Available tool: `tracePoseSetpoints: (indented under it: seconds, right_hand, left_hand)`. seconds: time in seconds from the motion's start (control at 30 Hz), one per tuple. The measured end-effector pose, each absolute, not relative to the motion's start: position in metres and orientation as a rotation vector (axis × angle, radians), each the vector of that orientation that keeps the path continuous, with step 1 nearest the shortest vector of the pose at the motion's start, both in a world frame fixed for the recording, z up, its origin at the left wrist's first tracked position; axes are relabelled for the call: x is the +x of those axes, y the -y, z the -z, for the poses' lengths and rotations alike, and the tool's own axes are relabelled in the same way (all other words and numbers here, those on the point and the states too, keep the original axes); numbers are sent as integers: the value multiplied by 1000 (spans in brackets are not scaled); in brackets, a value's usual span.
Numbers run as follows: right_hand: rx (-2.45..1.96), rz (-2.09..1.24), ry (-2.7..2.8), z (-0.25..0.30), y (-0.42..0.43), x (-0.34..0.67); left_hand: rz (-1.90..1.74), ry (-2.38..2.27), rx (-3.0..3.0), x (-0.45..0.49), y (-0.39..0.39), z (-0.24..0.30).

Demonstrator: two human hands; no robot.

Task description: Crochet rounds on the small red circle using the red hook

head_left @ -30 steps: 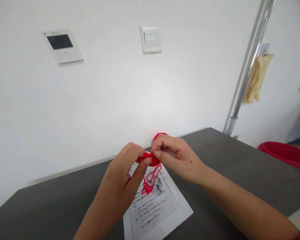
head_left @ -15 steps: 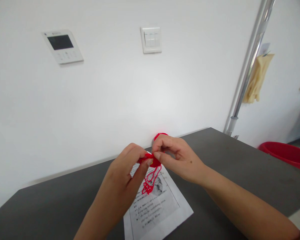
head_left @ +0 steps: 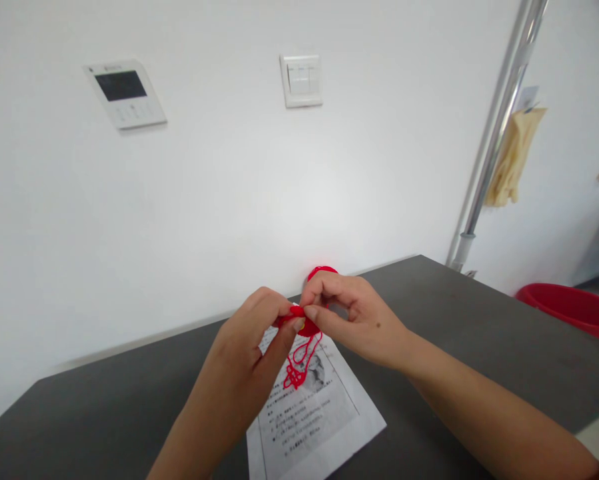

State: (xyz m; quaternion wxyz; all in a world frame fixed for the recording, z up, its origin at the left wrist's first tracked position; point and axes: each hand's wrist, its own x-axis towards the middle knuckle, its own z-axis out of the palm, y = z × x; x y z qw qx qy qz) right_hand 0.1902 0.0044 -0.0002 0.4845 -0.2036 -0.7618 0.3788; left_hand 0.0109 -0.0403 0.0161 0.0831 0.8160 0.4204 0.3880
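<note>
Between my two hands is a small red piece (head_left: 309, 327) with a bit of yellow on it; it looks like cord or fabric work, though fingers cover much of it. My left hand (head_left: 256, 340) pinches its left side between thumb and forefinger. The thumb and fingertips of my right hand (head_left: 346, 317) close on its upper right edge. Thin red cord (head_left: 295, 377) dangles from the piece in a loop and ends in a tangled bunch over the printed sheet (head_left: 324, 430). Behind my right hand a red coil (head_left: 322, 270) shows partly, near the wall.
The dark table (head_left: 114, 407) meets a white wall with a switch (head_left: 302, 80) and a panel (head_left: 125, 93). A metal pole (head_left: 499, 133) stands at the right, near hanging yellowish gloves (head_left: 516, 157). A red tub (head_left: 569, 310) sits beyond the table's right edge.
My right hand has shifted very slightly to the left along the red piece. My left hand, the dangling cord and the sheet stay where they were.
</note>
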Motion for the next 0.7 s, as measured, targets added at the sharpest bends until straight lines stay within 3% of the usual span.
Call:
tracePoseSetpoints:
  seconds: [0.27,0.7]
  right_hand:
    - [-500,-792,1877,2,-4,190]
    - [-487,-913,1798,0,-3,193]
  left_hand:
    - [-1379,-1323,2333,14,36,-11]
    - [-1669,-872,2127,12,27,2]
